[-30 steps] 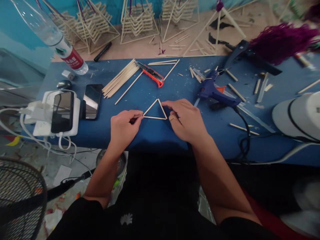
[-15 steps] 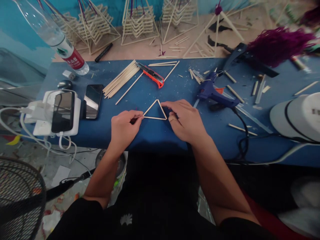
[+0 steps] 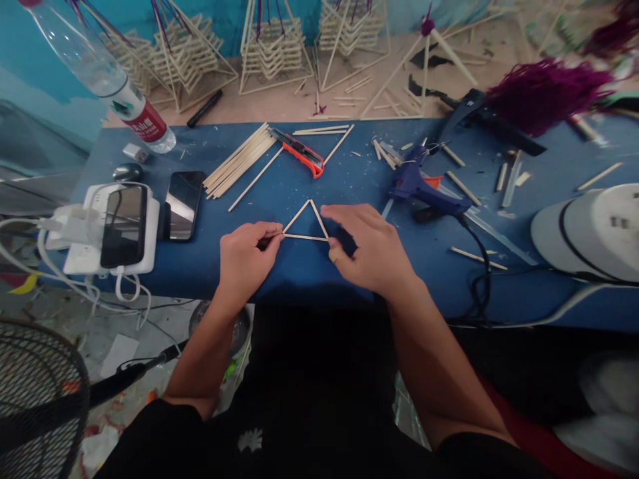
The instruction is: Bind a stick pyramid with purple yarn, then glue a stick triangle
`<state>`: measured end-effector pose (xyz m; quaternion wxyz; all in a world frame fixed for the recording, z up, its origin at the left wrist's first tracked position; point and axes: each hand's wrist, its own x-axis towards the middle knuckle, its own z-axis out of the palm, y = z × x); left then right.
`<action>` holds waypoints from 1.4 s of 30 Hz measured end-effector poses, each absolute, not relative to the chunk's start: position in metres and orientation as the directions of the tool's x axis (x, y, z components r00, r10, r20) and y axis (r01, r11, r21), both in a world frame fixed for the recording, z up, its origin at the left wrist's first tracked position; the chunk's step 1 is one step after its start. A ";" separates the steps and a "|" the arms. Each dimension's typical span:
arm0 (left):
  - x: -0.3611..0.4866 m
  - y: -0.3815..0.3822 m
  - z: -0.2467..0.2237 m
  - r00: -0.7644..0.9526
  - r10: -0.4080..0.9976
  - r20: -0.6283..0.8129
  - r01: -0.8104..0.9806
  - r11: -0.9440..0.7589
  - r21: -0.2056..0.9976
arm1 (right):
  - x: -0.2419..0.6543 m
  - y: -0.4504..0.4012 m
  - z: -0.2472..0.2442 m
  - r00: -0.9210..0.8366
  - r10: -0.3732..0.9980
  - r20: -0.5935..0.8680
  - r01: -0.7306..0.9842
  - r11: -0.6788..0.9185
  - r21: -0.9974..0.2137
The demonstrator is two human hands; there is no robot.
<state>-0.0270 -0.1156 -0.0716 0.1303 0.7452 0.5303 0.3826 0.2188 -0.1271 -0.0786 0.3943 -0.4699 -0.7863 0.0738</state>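
Note:
A small triangle of thin wooden sticks (image 3: pixel 305 237) is over the blue table near its front edge. My left hand (image 3: pixel 248 256) pinches its left corner between thumb and fingers. At the right corner is my right hand (image 3: pixel 372 246), its thumb touching the stick end and its index finger stretched out, with a gap between them. Beyond the triangle lie a bundle of wooden sticks (image 3: pixel 238 161) and an orange-and-black utility knife (image 3: pixel 301 152). The knife rests across other loose sticks. A blue glue gun (image 3: pixel 424 184) lies on its side to the right of my right hand.
Phones (image 3: pixel 184 205) and a white power strip (image 3: pixel 82 249) with cables occupy the left. A water bottle (image 3: pixel 144 123) stands at the back left. Stick frames (image 3: pixel 274 50) line the wall. Purple yarn (image 3: pixel 546 93) and a white cylindrical object (image 3: pixel 589 233) are at the right.
My right hand has opened wider, its thumb moving down to the triangle's right corner and its index finger lifting off the side stick. My left hand keeps its pinch.

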 end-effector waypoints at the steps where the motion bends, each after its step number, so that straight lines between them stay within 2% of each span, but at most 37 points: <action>1: -0.027 -0.116 -0.071 0.149 0.885 0.440 0.684 -0.414 0.601 | 0.219 -0.131 -0.079 -0.237 0.785 0.573 0.695 0.549 -0.464; 9: -0.028 -0.120 -0.068 0.186 0.850 0.492 0.711 -0.462 0.530 | 0.215 -0.143 -0.081 -0.184 0.722 0.666 0.772 0.526 -0.357; 14: -0.026 -0.127 -0.069 0.262 0.710 0.654 0.725 -0.592 0.353 | 0.219 -0.149 -0.074 -0.106 0.643 0.759 0.755 0.549 -0.360; 17: -0.026 -0.132 -0.071 0.311 0.628 0.713 0.704 -0.656 0.271 | 0.237 -0.152 -0.067 -0.026 0.665 0.746 0.829 0.432 -0.355; 19: -0.027 -0.135 -0.071 0.339 0.639 0.691 0.704 -0.659 0.264 | 0.255 -0.150 -0.062 0.041 0.723 0.689 0.902 0.271 -0.337; 22: -0.026 -0.135 -0.071 0.425 0.706 0.567 0.729 -0.638 0.247 | 0.280 -0.141 -0.054 0.146 0.849 0.507 0.958 0.007 -0.288; 25: -0.017 -0.130 -0.071 0.559 0.730 0.393 0.714 -0.665 0.220 | 0.297 -0.129 -0.053 0.174 0.918 0.357 0.961 -0.079 -0.264; 27: -0.009 -0.126 -0.072 0.624 0.712 0.322 0.688 -0.696 0.206 | 0.302 -0.121 -0.057 0.175 0.932 0.317 0.956 -0.083 -0.283; 33: 0.000 -0.119 -0.076 0.646 0.704 0.295 0.672 -0.708 0.217 | 0.312 -0.105 -0.077 0.095 0.910 0.404 0.920 0.074 -0.384; 40: -0.002 -0.121 -0.076 0.627 0.723 0.291 0.685 -0.689 0.237 | 0.314 -0.109 -0.072 0.168 0.830 0.532 0.931 0.044 -0.362; 42: -0.001 -0.121 -0.076 0.625 0.727 0.283 0.687 -0.685 0.242 | 0.316 -0.115 -0.071 0.236 0.779 0.582 0.920 0.014 -0.392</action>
